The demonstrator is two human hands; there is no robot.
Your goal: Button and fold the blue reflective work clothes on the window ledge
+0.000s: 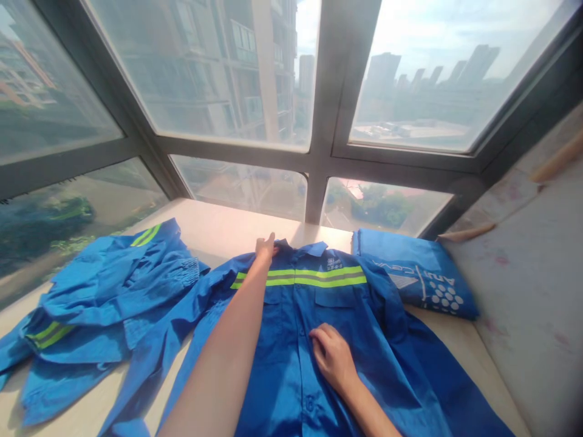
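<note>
A blue work jacket (291,321) lies front up and spread out, with a yellow-green and grey reflective stripe across its chest. At its collar, on the left side, my left hand (265,247) is closed on the cloth; the thumb points up and the other fingers are partly hidden. My right hand (331,353) rests on the jacket's front just right of the button strip, below a chest pocket flap. Its fingers are loosely bent, with a gap by the thumb and nothing visible in them. My left forearm covers part of the stripe.
On the left a second blue garment (104,297) with reflective stripes lies crumpled. A blue printed bag or packet (419,273) sits at the back right, beside the wall (532,291). Window frames (325,158) and panes border the pale ledge (218,221).
</note>
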